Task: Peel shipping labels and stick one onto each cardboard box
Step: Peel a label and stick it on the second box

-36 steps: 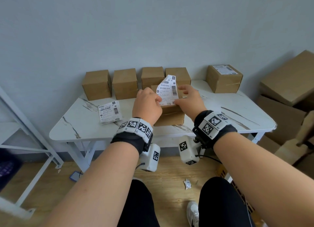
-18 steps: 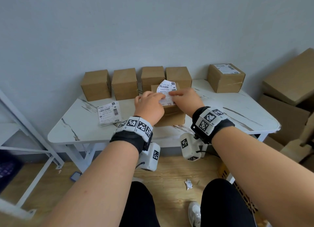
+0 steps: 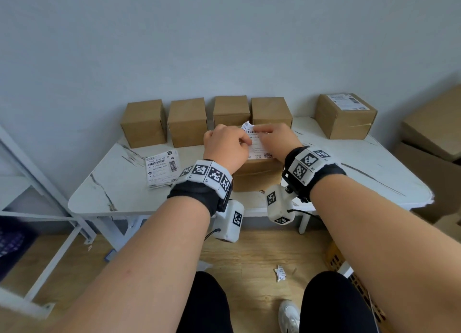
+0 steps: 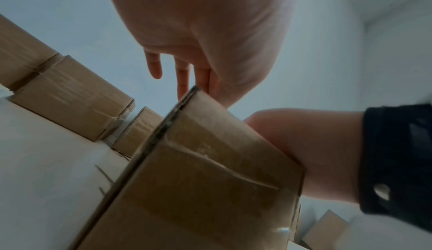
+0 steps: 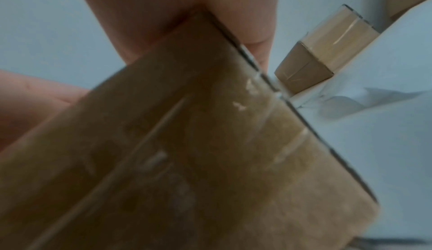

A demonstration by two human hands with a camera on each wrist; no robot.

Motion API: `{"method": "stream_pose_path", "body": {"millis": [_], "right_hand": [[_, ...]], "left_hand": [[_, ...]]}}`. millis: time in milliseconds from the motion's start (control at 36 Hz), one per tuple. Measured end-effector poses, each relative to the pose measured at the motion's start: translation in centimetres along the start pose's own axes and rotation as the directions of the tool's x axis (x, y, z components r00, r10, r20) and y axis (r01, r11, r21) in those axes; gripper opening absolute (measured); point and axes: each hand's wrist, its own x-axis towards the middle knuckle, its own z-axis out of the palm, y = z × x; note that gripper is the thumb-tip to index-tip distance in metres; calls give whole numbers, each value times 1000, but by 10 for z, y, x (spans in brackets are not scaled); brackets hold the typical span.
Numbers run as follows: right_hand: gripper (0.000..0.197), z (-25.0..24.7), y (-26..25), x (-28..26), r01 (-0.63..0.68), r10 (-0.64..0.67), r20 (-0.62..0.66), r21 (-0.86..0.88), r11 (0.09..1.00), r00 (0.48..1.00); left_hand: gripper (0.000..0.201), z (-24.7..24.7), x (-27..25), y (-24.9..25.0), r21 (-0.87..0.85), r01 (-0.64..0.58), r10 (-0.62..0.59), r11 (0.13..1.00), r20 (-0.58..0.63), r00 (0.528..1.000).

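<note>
A small cardboard box stands at the table's front centre, seen close up as the box and the box in the wrist views. A white shipping label lies on its top, its far left corner still curled up. My left hand pinches the label's left edge with curled fingers and thumb. My right hand lies across the label with flat fingers, pressing it down. Both hands hide most of the label. A stack of unpeeled labels sits to the left.
Several plain boxes line the wall at the back of the white marble table. A box that carries a label stands at the back right. Large cartons are piled on the right, a metal rack on the left, a crumpled paper scrap on the floor.
The label was held upright above the box; both hands have brought it down onto the box top. The right hand has spread flat over it.
</note>
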Motion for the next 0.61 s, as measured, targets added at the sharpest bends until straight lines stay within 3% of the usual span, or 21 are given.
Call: {"method": "stream_pose_path", "body": {"millis": [167,389,611], "right_hand": [[34,5,6,-2,40,-39,-52,23,999,998],[33,12,12,2,13,-11,-36,67,998,999],[42,7,4,0,36,-29,49,-140,990,998]], "left_hand": [[33,6,16,-2,142,-46,38,989,63,997],[45,18,27,-4,140,119,-149,983,230,962],[47,23,26,-6,41,199,-202,979,315,927]]}}
